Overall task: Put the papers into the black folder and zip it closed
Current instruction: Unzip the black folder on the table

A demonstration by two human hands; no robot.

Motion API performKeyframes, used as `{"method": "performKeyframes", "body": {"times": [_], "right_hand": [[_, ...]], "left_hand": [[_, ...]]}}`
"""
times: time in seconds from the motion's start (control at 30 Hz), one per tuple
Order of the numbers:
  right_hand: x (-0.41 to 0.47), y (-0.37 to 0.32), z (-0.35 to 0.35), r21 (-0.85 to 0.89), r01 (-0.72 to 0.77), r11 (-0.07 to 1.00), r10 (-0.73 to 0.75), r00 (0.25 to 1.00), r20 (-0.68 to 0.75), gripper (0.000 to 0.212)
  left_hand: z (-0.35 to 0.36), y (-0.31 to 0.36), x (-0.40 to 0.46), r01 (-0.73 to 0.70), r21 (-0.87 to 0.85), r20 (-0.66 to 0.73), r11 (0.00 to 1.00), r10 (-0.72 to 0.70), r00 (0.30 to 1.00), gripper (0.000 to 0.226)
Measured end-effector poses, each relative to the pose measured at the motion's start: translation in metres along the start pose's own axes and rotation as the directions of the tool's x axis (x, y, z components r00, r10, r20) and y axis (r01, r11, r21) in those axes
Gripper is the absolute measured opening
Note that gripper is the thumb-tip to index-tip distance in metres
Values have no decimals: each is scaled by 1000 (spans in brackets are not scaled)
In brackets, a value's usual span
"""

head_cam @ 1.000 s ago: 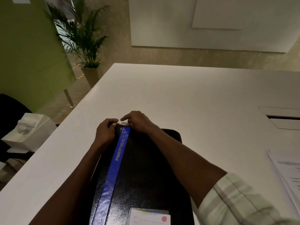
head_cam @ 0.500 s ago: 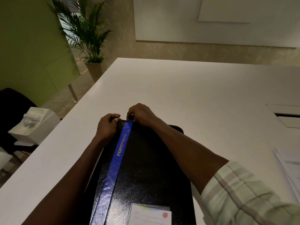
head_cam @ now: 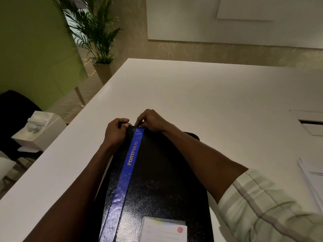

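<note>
From the head camera we see the black folder (head_cam: 157, 180) (blue stripe reading PORTFOLIO) lying at the white table's (head_cam: 209, 102) near edge. Our left hand (head_cam: 116, 132) and right hand (head_cam: 151, 120) pinch its far end; papers (head_cam: 312, 179) sit at the table's right edge.

From my feed I look over a large white table (head_cam: 201, 95) under dim, warm light. To my left stands a green partition wall (head_cam: 35, 49), and past it a potted palm (head_cam: 94, 30) in a tall pale planter on a patterned floor. A beige wall behind carries a big white panel (head_cam: 192, 20). A black chair (head_cam: 12, 109) and a white box (head_cam: 40, 128) sit low on the left.
</note>
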State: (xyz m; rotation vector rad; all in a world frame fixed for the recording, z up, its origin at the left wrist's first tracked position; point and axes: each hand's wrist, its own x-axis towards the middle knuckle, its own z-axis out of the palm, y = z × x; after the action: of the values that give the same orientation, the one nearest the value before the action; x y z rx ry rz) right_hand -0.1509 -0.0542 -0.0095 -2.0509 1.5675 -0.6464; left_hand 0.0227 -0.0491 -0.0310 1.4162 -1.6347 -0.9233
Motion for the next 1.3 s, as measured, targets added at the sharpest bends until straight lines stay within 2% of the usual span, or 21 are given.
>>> {"method": "performKeyframes", "body": {"times": [0.17,0.37,0.77,0.93,1.0,1.13,1.2,1.3], "right_hand": [[5,5,-16,-56,34,998,-27,992,126,17],[-7,17,-35,-125,33,992,-10,983,183,15],[-76,53,-72,-65,-54,996,56,998,30,14],[-96,62,-72,-14,-98,995,97,993,-73,16],[-97,63,-69,-18,-106,994,104,990,-94,16],[-98,63,-64,-41,-131,991,125,985,-119,15],[-98,62,-64,-62,-143,988,135,983,-121,14],[-101,62,-65,-89,-142,986,131,984,-117,14]], "left_hand": [[2,-1,1,9,7,-9,1000,-8,1000,16],[2,-1,1,14,18,-13,1000,-14,1000,11],[4,-3,0,2,65,-11,998,-2,1000,8],[6,1,-1,-29,158,10,987,28,1000,15],[8,5,-2,-88,251,46,964,79,996,22],[27,29,-12,-358,392,228,847,288,930,41],[48,38,-20,-450,370,319,813,344,883,34],[65,36,-25,-500,400,374,768,361,854,25]]}}
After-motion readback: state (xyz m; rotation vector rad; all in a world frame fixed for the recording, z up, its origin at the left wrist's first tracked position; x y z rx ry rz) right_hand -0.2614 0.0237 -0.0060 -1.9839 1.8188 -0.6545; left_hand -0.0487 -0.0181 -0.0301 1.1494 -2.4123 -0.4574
